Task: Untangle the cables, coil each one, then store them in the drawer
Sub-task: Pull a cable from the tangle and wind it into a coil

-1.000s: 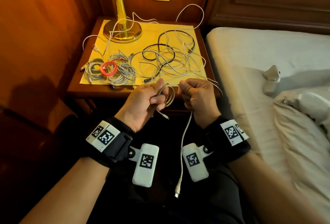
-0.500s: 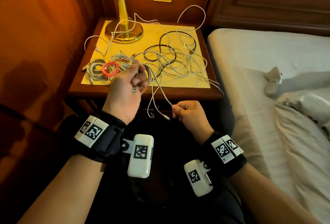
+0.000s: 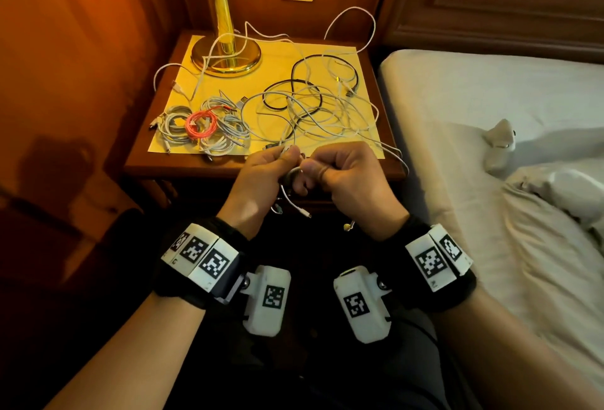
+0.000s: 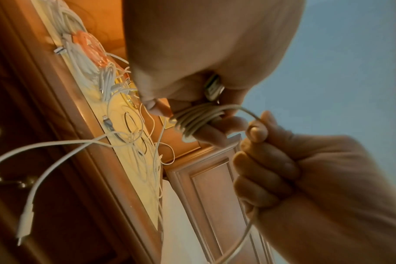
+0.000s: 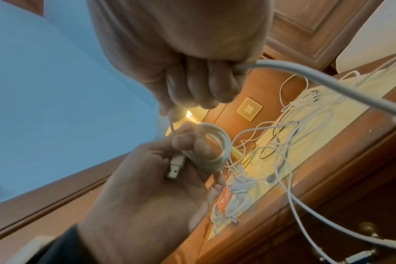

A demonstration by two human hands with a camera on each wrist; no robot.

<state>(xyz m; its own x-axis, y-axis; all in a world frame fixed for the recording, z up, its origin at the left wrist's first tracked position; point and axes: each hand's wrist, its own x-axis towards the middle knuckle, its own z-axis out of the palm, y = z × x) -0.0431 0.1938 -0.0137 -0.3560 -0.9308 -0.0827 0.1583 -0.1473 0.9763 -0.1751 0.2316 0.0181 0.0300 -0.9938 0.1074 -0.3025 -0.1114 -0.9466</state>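
The left hand (image 3: pixel 261 177) grips a small coil of white USB cable (image 5: pixel 211 148) wound round its fingers, plug against the palm. The right hand (image 3: pixel 349 177), fisted, pinches the same cable's free run just beside it, in front of the nightstand (image 3: pixel 209 169). Behind, coiled white cables and a red coil (image 3: pixel 201 124) lie left on the yellow mat (image 3: pixel 327 53); a loose tangle (image 3: pixel 313 108) sprawls right. No readable writing shows.

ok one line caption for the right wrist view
Left hand holds a small white cable coil while the right hand feeds the cable's free length.
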